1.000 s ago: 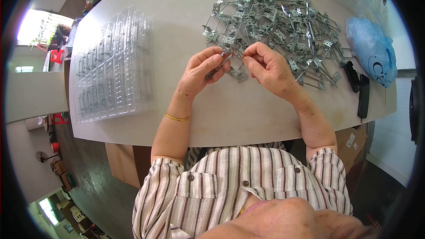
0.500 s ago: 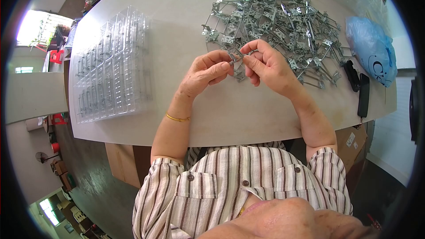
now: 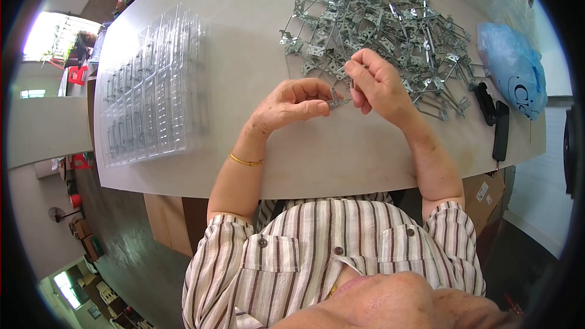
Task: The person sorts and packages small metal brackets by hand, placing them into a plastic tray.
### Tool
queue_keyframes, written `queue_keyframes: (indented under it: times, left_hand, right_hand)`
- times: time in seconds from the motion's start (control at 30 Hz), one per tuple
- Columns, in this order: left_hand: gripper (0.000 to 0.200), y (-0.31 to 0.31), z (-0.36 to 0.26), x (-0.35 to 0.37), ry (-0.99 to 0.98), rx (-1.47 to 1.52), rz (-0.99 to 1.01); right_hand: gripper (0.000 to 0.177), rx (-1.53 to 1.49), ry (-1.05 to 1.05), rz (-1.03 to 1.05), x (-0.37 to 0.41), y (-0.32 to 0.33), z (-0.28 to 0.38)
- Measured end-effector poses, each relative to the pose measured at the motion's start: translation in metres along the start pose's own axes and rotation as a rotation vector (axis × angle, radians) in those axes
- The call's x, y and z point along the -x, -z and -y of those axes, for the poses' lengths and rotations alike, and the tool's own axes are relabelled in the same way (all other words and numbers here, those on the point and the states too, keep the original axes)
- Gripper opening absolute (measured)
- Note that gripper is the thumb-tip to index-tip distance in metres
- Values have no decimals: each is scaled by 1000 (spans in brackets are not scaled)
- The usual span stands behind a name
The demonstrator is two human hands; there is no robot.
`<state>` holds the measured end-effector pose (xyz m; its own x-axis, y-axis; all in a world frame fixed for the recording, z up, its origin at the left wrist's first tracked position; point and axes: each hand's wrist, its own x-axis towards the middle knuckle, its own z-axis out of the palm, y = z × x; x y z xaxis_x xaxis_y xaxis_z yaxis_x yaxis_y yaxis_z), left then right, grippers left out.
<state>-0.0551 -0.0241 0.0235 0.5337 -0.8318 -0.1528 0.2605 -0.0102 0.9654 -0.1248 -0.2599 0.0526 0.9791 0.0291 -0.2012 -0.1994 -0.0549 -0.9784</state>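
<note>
My left hand [image 3: 294,102] is closed, with a small silvery metal bracket [image 3: 336,103] pinched between thumb and fingers. Part of that bracket is covered by the fingertips. Slightly higher and to the right, my right hand [image 3: 379,87] is closed in a pinch, thumb against index finger. What it holds, if anything, is too small to make out. Just beyond both hands lies a large tangled pile of metal brackets with thin rods [image 3: 381,27].
Clear plastic trays [image 3: 152,85] with rows of metal parts lie at the left of the pale table [image 3: 244,42]. At the right are a blue plastic bag [image 3: 510,67] and a black strap-like object [image 3: 500,131]. Cardboard boxes [image 3: 167,224] stand below the table edge.
My hands have drawn apart a little. The left has turned and moved slightly down and right with the bracket; the right has risen slightly and moved right.
</note>
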Motion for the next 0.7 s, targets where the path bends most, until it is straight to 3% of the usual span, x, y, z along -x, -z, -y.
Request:
queue_keyframes:
  times: [0.07,0.17,0.37,0.57,0.7]
  left_hand:
    - [40,8,3,1,45,71,0]
    - [44,8,7,-3,-50,206,-127]
    - [40,13,8,-6,-83,315,-202]
    - [31,6,8,-6,-62,298,-257]
    - [34,13,15,-8,-112,183,-158]
  right_hand:
    - [26,-37,36,-57,-1,2,-1]
    - [22,-97,39,-63,0,-1,2]
    - [15,-34,9,51,7,-10,7]
    - [17,-1,-7,76,7,-12,7]
    - [18,-24,-41,74,9,-14,8]
